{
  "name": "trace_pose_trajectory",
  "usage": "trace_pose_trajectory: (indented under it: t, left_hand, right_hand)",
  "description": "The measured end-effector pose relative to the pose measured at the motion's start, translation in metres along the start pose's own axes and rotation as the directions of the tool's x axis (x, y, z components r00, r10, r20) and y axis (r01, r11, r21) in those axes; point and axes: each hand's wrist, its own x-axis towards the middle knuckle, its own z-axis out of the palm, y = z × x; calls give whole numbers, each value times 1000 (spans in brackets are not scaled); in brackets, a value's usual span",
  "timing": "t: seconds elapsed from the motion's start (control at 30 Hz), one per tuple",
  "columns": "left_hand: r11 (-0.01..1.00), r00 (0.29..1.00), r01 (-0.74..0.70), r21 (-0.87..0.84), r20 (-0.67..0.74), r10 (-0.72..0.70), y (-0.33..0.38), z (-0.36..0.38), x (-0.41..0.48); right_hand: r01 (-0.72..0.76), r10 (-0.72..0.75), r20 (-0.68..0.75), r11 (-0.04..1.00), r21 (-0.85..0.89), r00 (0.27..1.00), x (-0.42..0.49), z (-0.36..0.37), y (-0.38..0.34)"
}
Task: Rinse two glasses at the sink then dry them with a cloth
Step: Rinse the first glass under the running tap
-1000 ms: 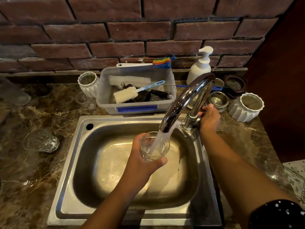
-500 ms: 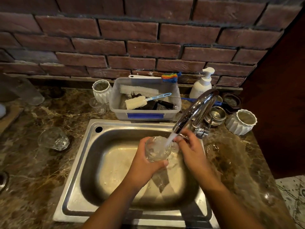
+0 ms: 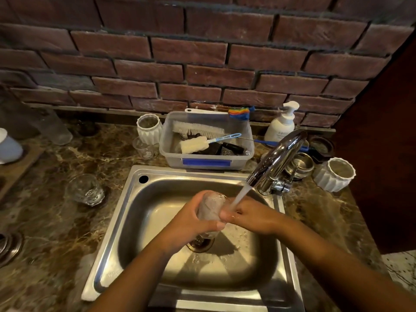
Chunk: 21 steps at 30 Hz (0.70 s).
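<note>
A clear glass (image 3: 210, 207) is held over the steel sink (image 3: 135, 199), tipped on its side with its mouth toward the right. My left hand (image 3: 191, 224) wraps around its body. My right hand (image 3: 249, 218) presses against the glass's mouth, and the fingertips are hidden there. Water runs from the chrome faucet (image 3: 278, 159) onto my right hand and the rim. A second clear glass (image 3: 85, 190) stands on the marble counter left of the sink.
Behind the sink stands a plastic tub (image 3: 207, 163) holding brushes. A soap pump bottle (image 3: 281, 124), steel bowls (image 3: 300, 165) and a white ribbed cup (image 3: 335, 175) sit at the back right. Another white ribbed cup (image 3: 148, 128) and a small glass (image 3: 144, 148) stand left of the tub.
My right hand left the faucet handle and came to the glass's mouth. My left hand tipped the glass from upright onto its side under the stream.
</note>
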Motion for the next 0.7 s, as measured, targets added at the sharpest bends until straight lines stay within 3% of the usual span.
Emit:
trace_pose_trajectory:
  t: [0.1,0.17,0.33,0.43,0.5,0.57,0.63,0.7]
  left_hand:
    - [997,995,26,-71,94,-19,-1,-3,8]
    - [981,991,70,-179,122,-48,-3,-2,11]
    - [925,990,142,-351,28,-141,-17,12,13]
    - [876,978,128,-465,-89,-191,-22,26,14]
    - [770,932,172,-615,-152,-330,-21,39,17]
    - [588,849,224,-777,-141,-509,-24,48,21]
    - [472,816,244,-847,-84,-572,-27,53,22]
    - [416,824,236,-878,-46,-565,-30,53,22]
  right_hand:
    - [-48,50,95,999,-20,994,-2,-7,2]
    - [-21,16,75,997,70,997,-3,-3,6]
    - [61,-1,-189,947,315,982,-5,17,11]
    - [110,16,-364,940,323,931,-9,33,11]
    - [146,3,-474,950,277,881,-7,48,16]
    - [103,39,-554,969,224,832,-3,63,18]
    - [-5,75,-624,994,113,778,-4,71,15]
    - [-86,4,-642,992,-97,766,-10,70,10]
